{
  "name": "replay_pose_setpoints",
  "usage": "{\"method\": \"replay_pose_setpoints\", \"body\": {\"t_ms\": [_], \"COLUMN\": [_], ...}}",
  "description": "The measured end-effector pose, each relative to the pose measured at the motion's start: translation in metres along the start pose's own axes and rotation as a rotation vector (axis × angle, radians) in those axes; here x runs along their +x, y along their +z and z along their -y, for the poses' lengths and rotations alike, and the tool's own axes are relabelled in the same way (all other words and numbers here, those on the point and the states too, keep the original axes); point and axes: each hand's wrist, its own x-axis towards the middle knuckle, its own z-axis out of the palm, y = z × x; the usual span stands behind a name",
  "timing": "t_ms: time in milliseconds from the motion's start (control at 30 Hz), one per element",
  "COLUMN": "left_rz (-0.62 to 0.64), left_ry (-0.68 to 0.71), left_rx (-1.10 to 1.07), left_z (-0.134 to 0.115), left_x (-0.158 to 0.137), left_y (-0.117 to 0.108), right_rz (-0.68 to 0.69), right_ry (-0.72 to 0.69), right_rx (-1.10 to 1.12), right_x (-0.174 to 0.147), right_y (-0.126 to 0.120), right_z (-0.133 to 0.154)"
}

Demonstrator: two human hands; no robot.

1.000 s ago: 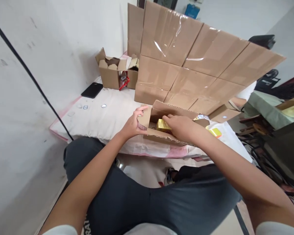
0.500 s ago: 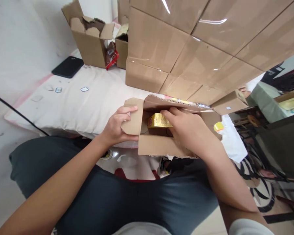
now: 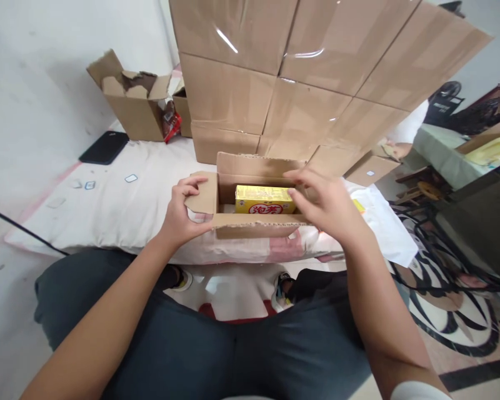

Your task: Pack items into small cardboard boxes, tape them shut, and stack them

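Observation:
An open cardboard box (image 3: 256, 229) rests near the front edge of the white-covered surface, flaps folded outward. Inside it lies a yellow printed carton (image 3: 263, 193) with red Chinese characters on its near side. My left hand (image 3: 183, 214) grips the left end flap, fingers behind it and thumb under its lower corner. Over the right end of the box is my right hand (image 3: 323, 200), thumb and fingers apart. Its thumb tip is at the top right of the yellow carton; whether it presses on it I cannot tell.
Behind stands a tall wrapped stack of cardboard boxes (image 3: 229, 94). An opened box (image 3: 135, 114), a red packet (image 3: 171, 125) and a black flat device (image 3: 104, 148) are at back left. Right of the stack, another person's hand (image 3: 400, 150) touches a small box (image 3: 370, 166). A white bag (image 3: 383, 222) lies right.
The yellow carton now lies lower, turned with its printed side towards me. My right hand has loosened from it and moved to the right end. The view has shifted; my left hand keeps the flap.

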Motion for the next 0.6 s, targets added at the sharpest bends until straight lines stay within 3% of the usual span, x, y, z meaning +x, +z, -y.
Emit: {"method": "replay_pose_setpoints", "body": {"t_ms": [67, 133, 267, 333, 400, 467, 600], "left_rz": [-0.043, -0.042, 0.168, 0.188, 0.128, 0.046, -0.132], "left_ry": [0.037, 0.107, 0.263, 0.300, 0.250, 0.112, -0.159], "left_rx": [-0.007, -0.035, 0.043, 0.058, -0.035, -0.129, -0.157], "left_z": [-0.001, -0.004, -0.014, -0.017, -0.019, -0.020, -0.029], "left_x": [-0.001, -0.003, -0.004, -0.003, -0.003, -0.005, -0.009], "left_y": [0.005, 0.011, 0.018, 0.020, 0.023, 0.028, 0.039], "right_rz": [-0.222, -0.330, -0.193, -0.119, -0.038, 0.005, -0.125], "right_ry": [0.109, 0.178, 0.089, 0.047, 0.024, 0.011, 0.038], "right_rx": [0.000, 0.081, 0.382, 0.513, 0.575, 0.558, 0.562], "right_x": [-0.018, -0.036, -0.062, -0.067, -0.068, -0.067, -0.063], "right_y": [-0.008, -0.007, 0.008, 0.013, 0.016, 0.020, 0.034], "right_z": [-0.020, -0.043, -0.070, -0.067, -0.060, -0.056, -0.061]}}
